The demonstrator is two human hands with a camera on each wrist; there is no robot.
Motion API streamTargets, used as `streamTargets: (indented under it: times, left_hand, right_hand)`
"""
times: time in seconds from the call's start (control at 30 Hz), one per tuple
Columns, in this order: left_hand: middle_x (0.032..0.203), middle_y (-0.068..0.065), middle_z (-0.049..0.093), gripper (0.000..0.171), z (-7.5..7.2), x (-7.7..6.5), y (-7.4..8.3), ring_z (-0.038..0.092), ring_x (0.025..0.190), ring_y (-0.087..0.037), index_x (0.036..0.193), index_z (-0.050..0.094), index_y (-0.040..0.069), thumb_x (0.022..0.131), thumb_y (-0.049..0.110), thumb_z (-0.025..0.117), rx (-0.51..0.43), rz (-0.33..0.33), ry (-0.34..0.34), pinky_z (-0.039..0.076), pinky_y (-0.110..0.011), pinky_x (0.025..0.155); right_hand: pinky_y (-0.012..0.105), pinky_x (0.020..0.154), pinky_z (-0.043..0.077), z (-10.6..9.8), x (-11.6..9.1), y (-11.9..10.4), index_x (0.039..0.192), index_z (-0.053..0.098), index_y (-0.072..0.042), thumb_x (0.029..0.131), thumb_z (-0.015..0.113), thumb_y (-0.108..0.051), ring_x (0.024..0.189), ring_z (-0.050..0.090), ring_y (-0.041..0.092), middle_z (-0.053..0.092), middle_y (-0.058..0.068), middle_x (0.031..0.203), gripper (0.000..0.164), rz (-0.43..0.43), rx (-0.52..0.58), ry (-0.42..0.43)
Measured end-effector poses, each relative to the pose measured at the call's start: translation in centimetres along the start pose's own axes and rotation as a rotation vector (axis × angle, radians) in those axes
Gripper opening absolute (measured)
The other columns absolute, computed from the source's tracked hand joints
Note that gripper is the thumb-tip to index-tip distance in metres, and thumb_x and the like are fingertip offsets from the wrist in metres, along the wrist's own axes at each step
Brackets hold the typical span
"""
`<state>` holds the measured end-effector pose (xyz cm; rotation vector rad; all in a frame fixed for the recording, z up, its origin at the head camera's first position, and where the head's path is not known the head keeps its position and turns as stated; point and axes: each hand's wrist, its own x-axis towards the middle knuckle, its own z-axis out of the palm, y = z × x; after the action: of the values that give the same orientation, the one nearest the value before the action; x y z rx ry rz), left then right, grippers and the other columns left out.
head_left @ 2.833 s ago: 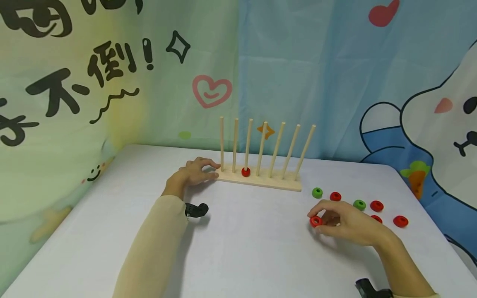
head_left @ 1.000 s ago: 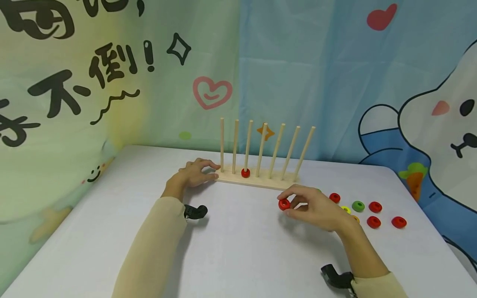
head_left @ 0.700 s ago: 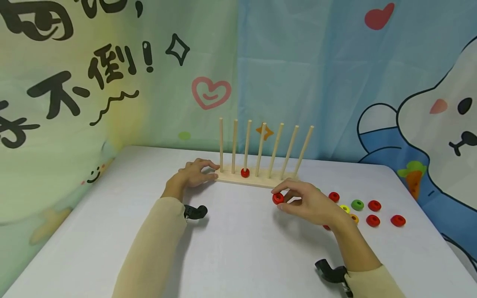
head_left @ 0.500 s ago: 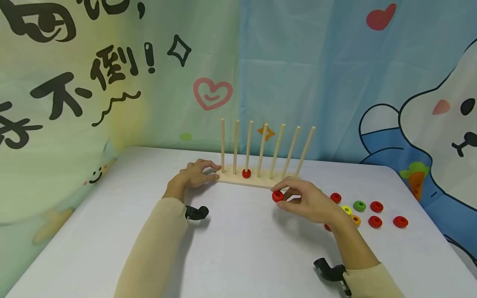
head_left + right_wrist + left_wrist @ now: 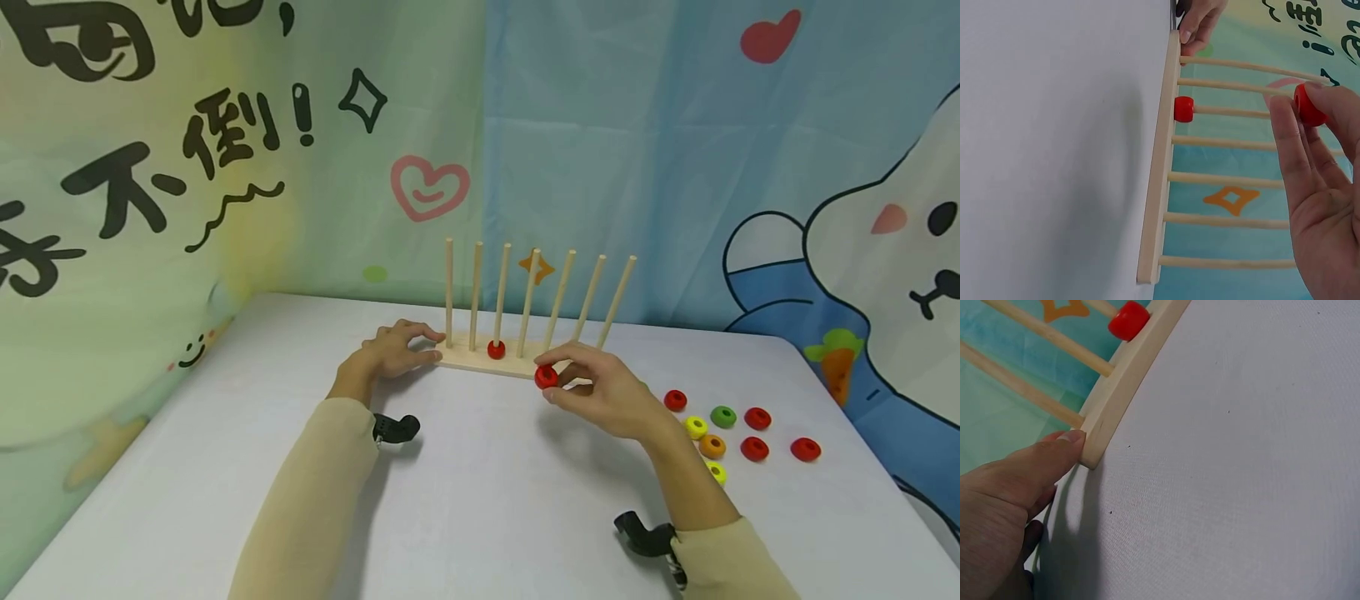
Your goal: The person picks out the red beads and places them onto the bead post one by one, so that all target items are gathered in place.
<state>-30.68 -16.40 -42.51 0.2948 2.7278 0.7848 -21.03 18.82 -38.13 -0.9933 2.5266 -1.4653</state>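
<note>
A pale wooden rack (image 5: 480,359) with several upright pegs in a row stands toward the back of the table. One red bead (image 5: 496,350) sits at the foot of its third peg from the left. My left hand (image 5: 393,348) holds the rack's left end, thumb at the front corner and index finger behind. In front of the rack's right half, my right hand (image 5: 611,392) pinches another red bead (image 5: 546,377) between thumb and fingers. The right wrist view shows this held bead (image 5: 1310,106) apart from the pegs, its hole visible in the head view.
Loose beads lie on the white table (image 5: 480,500) at right: several red ones (image 5: 806,450), a green bead (image 5: 723,417), an orange bead (image 5: 712,447) and yellow ones (image 5: 695,427). My right forearm partly covers that group. A printed curtain (image 5: 570,125) hangs behind the table.
My right hand has carried the pinched red bead leftward and away from me, from beside the loose beads to the front of the rack. The left hand has stayed at the rack's end.
</note>
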Motion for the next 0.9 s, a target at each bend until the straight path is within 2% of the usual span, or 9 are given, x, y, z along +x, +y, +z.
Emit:
streamTargets:
  times: [0.47,0.67,0.9]
  left_hand:
    - [0.164,-0.004,0.033,0.041,0.4,0.5,0.2,0.027,0.148,-0.039,0.138,0.061,0.041,0.098,0.052,0.061,0.013,0.006,0.019,0.024,-0.069,0.112]
    - [0.164,-0.003,0.032,0.041,0.1,0.3,0.3,0.026,0.148,-0.040,0.138,0.061,0.041,0.098,0.052,0.061,0.020,0.001,0.031,0.022,-0.069,0.113]
    - [0.164,-0.004,0.033,0.042,0.2,0.2,-0.1,0.027,0.147,-0.039,0.139,0.060,0.040,0.099,0.052,0.061,0.012,0.005,0.025,0.023,-0.068,0.112]
  right_hand:
    - [0.030,0.086,0.059,0.6,1.7,-0.6,0.125,0.067,-0.010,0.092,0.075,-0.003,0.098,0.071,0.024,0.066,0.009,0.124,0.035,-0.015,0.068,0.054]
    - [0.030,0.087,0.059,0.6,3.3,-0.9,0.126,0.067,-0.006,0.092,0.075,-0.002,0.097,0.071,0.025,0.066,0.010,0.124,0.035,-0.032,0.087,0.057]
    - [0.030,0.088,0.058,0.9,4.7,-1.4,0.125,0.067,-0.007,0.093,0.074,-0.003,0.099,0.070,0.026,0.064,0.010,0.126,0.034,-0.025,0.110,0.070]
